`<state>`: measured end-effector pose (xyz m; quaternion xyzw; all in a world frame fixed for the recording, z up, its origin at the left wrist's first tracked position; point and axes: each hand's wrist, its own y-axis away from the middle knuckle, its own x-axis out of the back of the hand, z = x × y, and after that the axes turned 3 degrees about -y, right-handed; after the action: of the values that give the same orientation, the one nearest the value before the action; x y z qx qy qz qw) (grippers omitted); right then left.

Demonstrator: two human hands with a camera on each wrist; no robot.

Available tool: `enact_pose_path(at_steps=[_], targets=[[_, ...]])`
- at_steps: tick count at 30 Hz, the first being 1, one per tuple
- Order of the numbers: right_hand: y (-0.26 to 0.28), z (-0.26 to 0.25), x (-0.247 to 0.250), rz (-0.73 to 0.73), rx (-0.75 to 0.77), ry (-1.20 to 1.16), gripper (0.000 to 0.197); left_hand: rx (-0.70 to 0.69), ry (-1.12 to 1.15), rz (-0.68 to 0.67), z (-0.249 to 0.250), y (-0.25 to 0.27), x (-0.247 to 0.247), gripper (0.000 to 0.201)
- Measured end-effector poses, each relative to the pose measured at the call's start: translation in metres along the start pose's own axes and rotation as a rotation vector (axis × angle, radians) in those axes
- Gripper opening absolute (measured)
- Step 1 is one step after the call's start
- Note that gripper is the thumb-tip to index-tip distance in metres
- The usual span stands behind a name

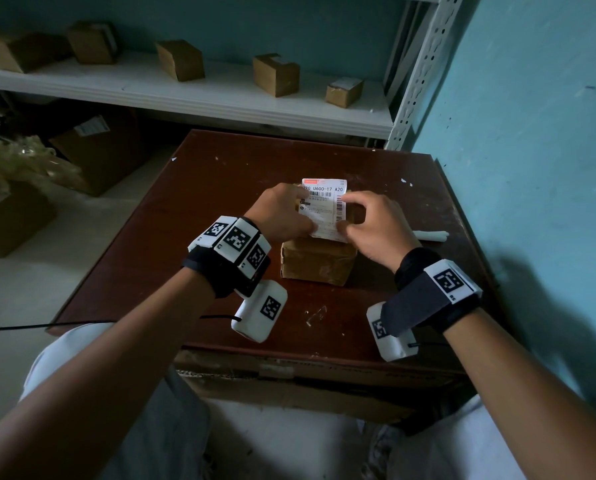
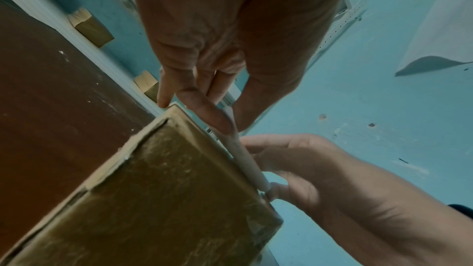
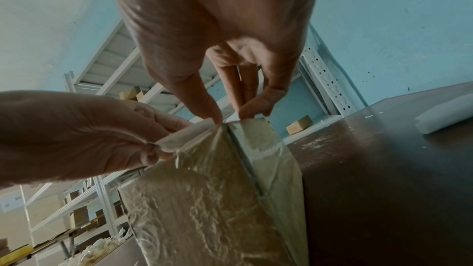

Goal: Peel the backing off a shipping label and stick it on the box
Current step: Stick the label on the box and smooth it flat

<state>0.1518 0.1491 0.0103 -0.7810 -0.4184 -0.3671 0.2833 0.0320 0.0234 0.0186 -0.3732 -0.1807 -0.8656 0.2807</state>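
Both forearms reaching forward over a dark reddish-brown wooden table (image 1: pixel 192 209), each wrist strapped with a black band and white tagged blocks. Left hand (image 1: pixel 282 211) curled, thumb and fingers pinching the left edge of a white printed shipping label with barcodes (image 1: pixel 325 207). Right hand (image 1: pixel 376 226) likewise curled, thumb and forefinger pinching the label's near right edge. Label held flat just over the top of a small brown cardboard box wrapped in clear tape (image 1: pixel 315 259); cannot tell whether stuck down yet. Box standing near the table's middle. To the right of it, lying on the table, a white rolled strip of paper (image 1: pixel 431 235). Behind, a white metal shelf (image 1: pixel 220 98) carrying several small cardboard boxes, against a turquoise painted wall (image 1: pixel 531 133).
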Motion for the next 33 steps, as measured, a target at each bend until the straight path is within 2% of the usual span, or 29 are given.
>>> enact_pose_path(at_steps=[33], targets=[[-0.0019, 0.0028, -0.0049, -0.009, -0.006, 0.024, 0.049, 0.030, -0.059, -0.012, 0.0021, 0.0003, -0.0018, 0.068]])
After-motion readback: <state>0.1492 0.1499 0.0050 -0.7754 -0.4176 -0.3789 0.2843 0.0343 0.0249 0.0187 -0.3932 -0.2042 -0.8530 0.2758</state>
